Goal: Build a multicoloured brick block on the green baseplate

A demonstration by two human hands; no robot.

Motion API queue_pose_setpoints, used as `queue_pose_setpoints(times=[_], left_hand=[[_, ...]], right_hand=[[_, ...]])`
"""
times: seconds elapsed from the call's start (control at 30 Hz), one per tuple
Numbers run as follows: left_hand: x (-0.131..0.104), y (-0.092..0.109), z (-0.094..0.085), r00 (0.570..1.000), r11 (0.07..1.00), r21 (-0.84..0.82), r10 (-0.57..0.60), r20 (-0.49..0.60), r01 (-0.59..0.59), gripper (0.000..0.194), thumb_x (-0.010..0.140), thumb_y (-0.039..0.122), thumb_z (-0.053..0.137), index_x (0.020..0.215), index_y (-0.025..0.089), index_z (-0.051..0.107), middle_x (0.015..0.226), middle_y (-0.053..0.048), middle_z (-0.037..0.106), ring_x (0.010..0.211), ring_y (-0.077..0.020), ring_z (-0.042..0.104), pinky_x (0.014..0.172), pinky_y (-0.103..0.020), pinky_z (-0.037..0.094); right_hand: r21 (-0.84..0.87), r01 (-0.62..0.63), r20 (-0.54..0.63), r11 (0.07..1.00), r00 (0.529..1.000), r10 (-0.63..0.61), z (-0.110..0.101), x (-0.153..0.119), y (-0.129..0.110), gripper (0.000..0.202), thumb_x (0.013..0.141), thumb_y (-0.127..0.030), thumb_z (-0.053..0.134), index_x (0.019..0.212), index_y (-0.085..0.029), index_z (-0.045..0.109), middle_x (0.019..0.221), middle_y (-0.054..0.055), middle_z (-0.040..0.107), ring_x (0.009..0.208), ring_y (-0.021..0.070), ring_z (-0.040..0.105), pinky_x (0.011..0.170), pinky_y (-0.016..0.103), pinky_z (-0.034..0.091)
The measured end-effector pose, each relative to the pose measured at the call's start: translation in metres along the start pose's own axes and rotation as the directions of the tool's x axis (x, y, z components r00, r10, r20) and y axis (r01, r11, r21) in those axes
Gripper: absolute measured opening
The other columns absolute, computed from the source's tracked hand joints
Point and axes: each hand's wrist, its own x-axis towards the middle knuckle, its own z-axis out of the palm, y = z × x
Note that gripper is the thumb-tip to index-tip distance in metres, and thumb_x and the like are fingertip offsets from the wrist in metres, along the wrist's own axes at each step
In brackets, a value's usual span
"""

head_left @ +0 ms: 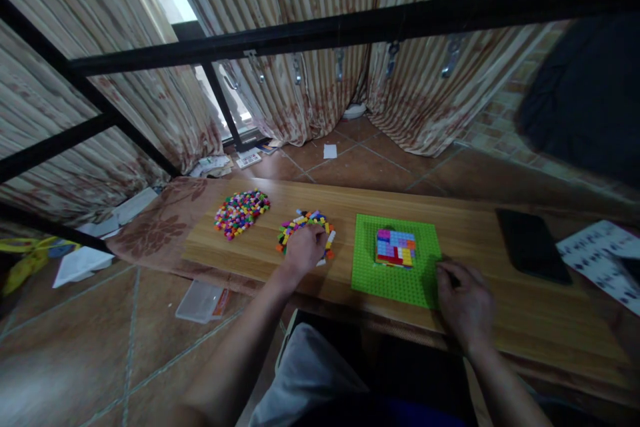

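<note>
A block of coloured building bricks, in red, yellow, blue, purple and orange, sits on the green baseplate on the wooden table. Left of the plate, my left hand is over a ring-like heap of mixed toy bricks. Its fingers are bent together at the heap, and whether a brick is between them is hidden. At the plate's right edge, my right hand rests with curled fingers, close to or touching the edge. What it holds, if anything, cannot be made out.
Another heap of small bricks lies farther left on the table. To the right are a dark flat device and printed sheets. A black metal rail crosses ahead. A clear plastic lid or box lies on the floor.
</note>
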Motion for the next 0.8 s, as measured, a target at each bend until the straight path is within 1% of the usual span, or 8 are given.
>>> queue_pose_setpoints(times=[0.1, 0.17, 0.33, 0.47, 0.53, 0.63, 0.7, 0.8], left_hand=[[0.013, 0.012, -0.001, 0.994, 0.979, 0.205, -0.024, 0.103, 0.002, 0.035, 0.092, 0.038, 0.044, 0.087, 0.017, 0.071, 0.086, -0.01, 0.072, 0.086, -0.0222, 0.068, 0.075, -0.03, 0.049], [0.018, 0.02, 0.002, 0.989, 0.96, 0.279, -0.057, 0.134, 0.018, 0.034, 0.09, 0.038, 0.047, 0.089, 0.015, 0.072, 0.086, -0.013, 0.072, 0.088, -0.0253, 0.068, 0.075, -0.032, 0.05], [0.024, 0.027, 0.007, 0.988, 0.95, 0.311, -0.086, 0.129, 0.042, 0.027, 0.086, 0.029, 0.052, 0.09, 0.011, 0.071, 0.09, -0.017, 0.071, 0.091, -0.028, 0.068, 0.075, -0.034, 0.051], [0.023, 0.025, 0.002, 0.992, 0.953, 0.302, -0.056, 0.111, 0.02, 0.027, 0.089, 0.028, 0.048, 0.09, 0.013, 0.069, 0.09, -0.015, 0.071, 0.092, -0.0263, 0.067, 0.077, -0.033, 0.05], [0.016, 0.021, -0.005, 0.996, 0.963, 0.269, -0.026, 0.083, 0.003, 0.027, 0.091, 0.029, 0.045, 0.09, 0.015, 0.068, 0.089, -0.012, 0.071, 0.089, -0.0241, 0.067, 0.076, -0.031, 0.049], [-0.003, 0.008, -0.015, 0.998, 0.988, 0.145, 0.043, 0.042, -0.049, 0.024, 0.092, 0.029, 0.046, 0.085, 0.019, 0.066, 0.087, -0.008, 0.07, 0.085, -0.0199, 0.066, 0.074, -0.028, 0.046], [-0.021, -0.005, -0.02, 0.995, 0.996, 0.075, 0.042, 0.094, -0.049, 0.02, 0.091, 0.028, 0.049, 0.082, 0.019, 0.065, 0.085, -0.006, 0.069, 0.08, -0.0179, 0.065, 0.07, -0.026, 0.044], [-0.044, -0.023, -0.024, 0.984, 0.999, 0.032, -0.011, 0.176, 0.005, 0.016, 0.089, 0.025, 0.052, 0.081, 0.019, 0.064, 0.083, -0.005, 0.068, 0.075, -0.0169, 0.063, 0.066, -0.025, 0.042]], right_hand=[[-0.007, -0.021, 0.002, 1.0, 1.0, 0.021, 0.0, 0.0, -0.001, 0.03, 0.086, -0.038, 0.047, 0.084, -0.018, 0.069, 0.091, 0.01, 0.068, 0.084, 0.0247, 0.063, 0.078, 0.038, 0.05], [-0.004, -0.027, 0.004, 1.0, 1.0, 0.027, 0.001, 0.0, -0.001, 0.031, 0.086, -0.039, 0.047, 0.086, -0.017, 0.07, 0.092, 0.011, 0.068, 0.084, 0.0245, 0.063, 0.077, 0.038, 0.05], [0.026, -0.011, 0.007, 1.0, 1.0, 0.01, 0.002, 0.0, 0.0, 0.031, 0.087, -0.039, 0.048, 0.086, -0.017, 0.07, 0.092, 0.012, 0.068, 0.085, 0.0243, 0.062, 0.08, 0.039, 0.049], [0.029, -0.022, 0.015, 0.999, 1.0, 0.022, 0.002, 0.001, -0.001, 0.032, 0.087, -0.039, 0.047, 0.087, -0.017, 0.07, 0.093, 0.012, 0.068, 0.085, 0.024, 0.062, 0.081, 0.039, 0.049], [0.028, -0.03, 0.017, 0.999, 0.999, 0.03, 0.001, 0.001, -0.002, 0.032, 0.088, -0.04, 0.047, 0.087, -0.018, 0.07, 0.094, 0.011, 0.068, 0.085, 0.024, 0.062, 0.08, 0.039, 0.049], [0.026, -0.032, 0.015, 0.999, 0.999, 0.032, 0.0, 0.001, -0.003, 0.031, 0.087, -0.039, 0.047, 0.087, -0.018, 0.07, 0.093, 0.011, 0.068, 0.086, 0.0242, 0.062, 0.08, 0.038, 0.049], [0.027, -0.023, 0.017, 0.999, 1.0, 0.022, 0.0, 0.001, -0.003, 0.031, 0.087, -0.038, 0.047, 0.086, -0.017, 0.07, 0.092, 0.011, 0.068, 0.086, 0.0241, 0.063, 0.08, 0.038, 0.049], [0.018, -0.018, 0.025, 1.0, 1.0, 0.018, -0.001, 0.001, -0.002, 0.03, 0.087, -0.038, 0.047, 0.086, -0.017, 0.07, 0.091, 0.011, 0.068, 0.084, 0.0241, 0.062, 0.079, 0.039, 0.049]])
